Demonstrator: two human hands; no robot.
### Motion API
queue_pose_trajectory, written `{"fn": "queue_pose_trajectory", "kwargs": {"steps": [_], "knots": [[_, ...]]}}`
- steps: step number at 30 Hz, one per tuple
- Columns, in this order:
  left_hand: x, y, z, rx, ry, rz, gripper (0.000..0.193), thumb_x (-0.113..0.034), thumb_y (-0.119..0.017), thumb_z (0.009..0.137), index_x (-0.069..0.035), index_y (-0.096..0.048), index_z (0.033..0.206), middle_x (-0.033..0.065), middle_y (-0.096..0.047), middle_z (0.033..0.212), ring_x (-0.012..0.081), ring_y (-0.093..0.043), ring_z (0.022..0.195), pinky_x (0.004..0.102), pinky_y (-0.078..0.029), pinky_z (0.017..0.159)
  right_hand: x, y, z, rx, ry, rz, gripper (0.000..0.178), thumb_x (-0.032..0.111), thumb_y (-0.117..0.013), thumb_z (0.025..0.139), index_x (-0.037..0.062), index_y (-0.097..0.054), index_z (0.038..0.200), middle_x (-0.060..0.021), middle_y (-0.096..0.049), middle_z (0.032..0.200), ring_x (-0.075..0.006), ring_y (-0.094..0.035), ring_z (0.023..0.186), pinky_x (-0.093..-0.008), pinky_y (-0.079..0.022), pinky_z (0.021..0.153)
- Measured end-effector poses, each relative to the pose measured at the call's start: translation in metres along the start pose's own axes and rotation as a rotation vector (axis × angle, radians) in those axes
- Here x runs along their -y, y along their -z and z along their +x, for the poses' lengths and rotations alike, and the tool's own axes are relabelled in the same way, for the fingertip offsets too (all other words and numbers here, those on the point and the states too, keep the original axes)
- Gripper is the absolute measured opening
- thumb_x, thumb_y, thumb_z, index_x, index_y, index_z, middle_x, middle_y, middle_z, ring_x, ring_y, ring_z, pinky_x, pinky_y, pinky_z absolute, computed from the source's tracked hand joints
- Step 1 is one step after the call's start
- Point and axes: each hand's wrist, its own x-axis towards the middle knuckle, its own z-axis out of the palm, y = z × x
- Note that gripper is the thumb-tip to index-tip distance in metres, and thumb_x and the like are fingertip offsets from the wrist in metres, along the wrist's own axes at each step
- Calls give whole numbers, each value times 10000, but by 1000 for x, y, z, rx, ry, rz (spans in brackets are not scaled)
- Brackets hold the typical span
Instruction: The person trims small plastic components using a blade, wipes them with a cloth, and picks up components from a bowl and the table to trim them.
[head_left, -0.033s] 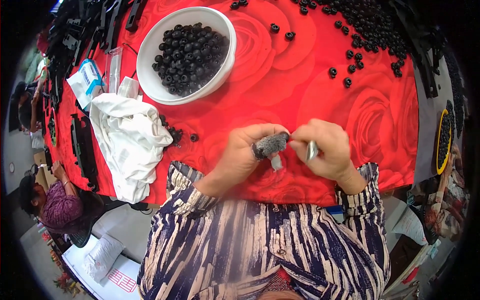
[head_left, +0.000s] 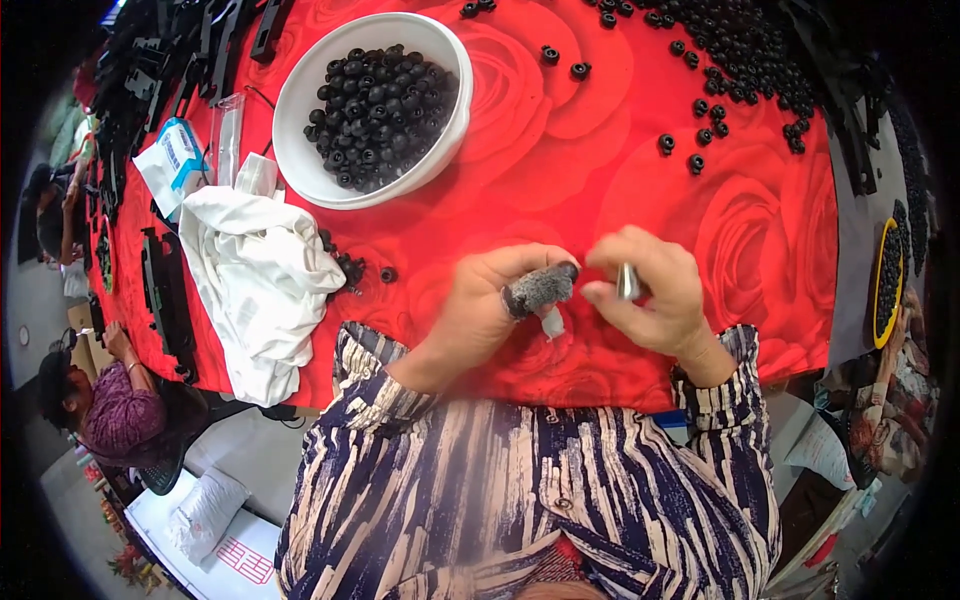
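Observation:
My left hand [head_left: 480, 300] is closed, its thumb and fingers pinching a small black round piece [head_left: 570, 270]. Around those fingers sits a fuzzy grey wrap [head_left: 538, 291] with a pale translucent scrap [head_left: 552, 323] hanging below. To the right, my right hand [head_left: 655, 295] is curled around a metal tool whose shiny silver end [head_left: 627, 282] sticks out between the fingers; the rest of the tool is hidden. A narrow gap separates its fingertips from the black piece. Both hands are just above the red rose-patterned tablecloth [head_left: 560, 215].
A white bowl [head_left: 290, 150] of black round pieces stands at the back left. Nearer lies a crumpled white cloth [head_left: 255, 290] beside a blue-white packet [head_left: 175, 160]. Loose black pieces [head_left: 745, 70] spread over the far right. Long black parts [head_left: 165, 300] lie left. Another person [head_left: 125, 410] sits at left.
My right hand has drawn slightly right, away from the black piece, with the tool turned a little more upright. My left hand has barely moved.

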Motion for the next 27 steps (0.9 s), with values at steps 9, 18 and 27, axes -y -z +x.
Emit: {"fn": "queue_pose_trajectory", "kwargs": {"steps": [9,18,27], "knots": [[-6,-5,0,-7,-22,50,218,-84,-561,888,38,-580,1067,60,-610,879,111,-601,671,228,-503,609,-7,5,2,51,-108,87,268,42,-604,787,-36,-533,1033,-123,-521,758,-224,-539,618,-308,-410,529],[-6,-5,-2,-34,-28,109,214,-48,-546,881,32,-583,1076,49,-615,881,97,-597,691,224,-493,612,-9,0,3,44,-93,34,255,34,-635,758,-31,-559,993,-132,-529,713,-254,-556,593,-328,-426,519],[-10,-7,-2,-32,-21,119,216,-57,-550,884,34,-579,1078,51,-610,892,97,-594,686,226,-495,611,-6,3,6,64,-70,-8,249,49,-644,755,-28,-566,979,-141,-545,716,-268,-561,601,-335,-434,526]]}}
